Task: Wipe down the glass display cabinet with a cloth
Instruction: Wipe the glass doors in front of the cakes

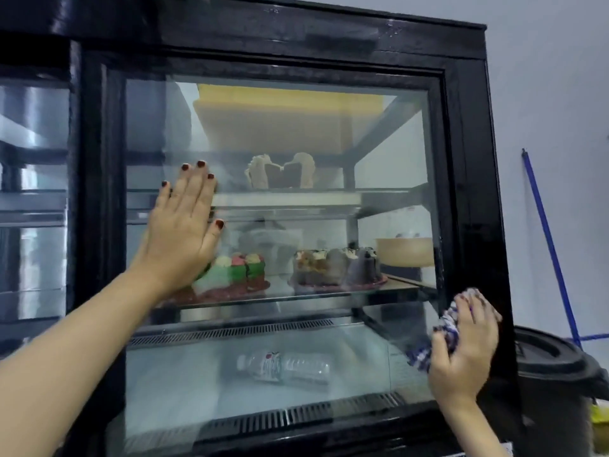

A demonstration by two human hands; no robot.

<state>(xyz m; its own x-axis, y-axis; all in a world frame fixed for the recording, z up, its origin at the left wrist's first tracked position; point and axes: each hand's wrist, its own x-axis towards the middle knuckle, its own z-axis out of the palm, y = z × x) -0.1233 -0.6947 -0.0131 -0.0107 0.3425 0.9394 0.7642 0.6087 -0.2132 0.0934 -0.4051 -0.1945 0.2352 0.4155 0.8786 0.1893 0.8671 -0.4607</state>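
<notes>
A black-framed glass display cabinet (pixel 468 159) fills the view, its glass pane facing me. My left hand (pixel 184 225) lies flat on the left part of the glass, fingers straight and pointing up. My right hand (pixel 464 354) grips a bunched blue-and-white checked cloth (pixel 451 328) against the lower right corner of the glass, at the edge of the frame. Behind the glass stand cakes on shelves, among them a green and red cake (pixel 237 272) and a dark cake (pixel 336 265).
A plastic water bottle (pixel 283 366) lies on the cabinet floor inside. A second glass unit (pixel 33 192) adjoins on the left. At the right a black bin (pixel 553 364) stands by the cabinet, and a blue pole (pixel 547 242) leans on the wall.
</notes>
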